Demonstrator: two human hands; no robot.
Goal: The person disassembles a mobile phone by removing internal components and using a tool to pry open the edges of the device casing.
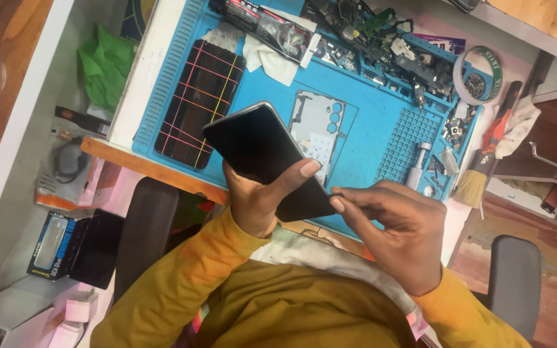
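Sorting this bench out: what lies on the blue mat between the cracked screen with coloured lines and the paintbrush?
In the head view, a silver phone frame lies on the blue mat there, partly hidden by the black phone.

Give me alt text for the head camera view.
A left hand holds a dark phone over a blue repair mat while the right hand pinches at its lower edge. A cracked screen lies on the mat.

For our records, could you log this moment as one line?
left hand: holds black phone | right hand: pinches at its corner | blue mat beneath

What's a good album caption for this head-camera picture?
Left hand holds a black phone; right hand pinches its corner above a blue mat.
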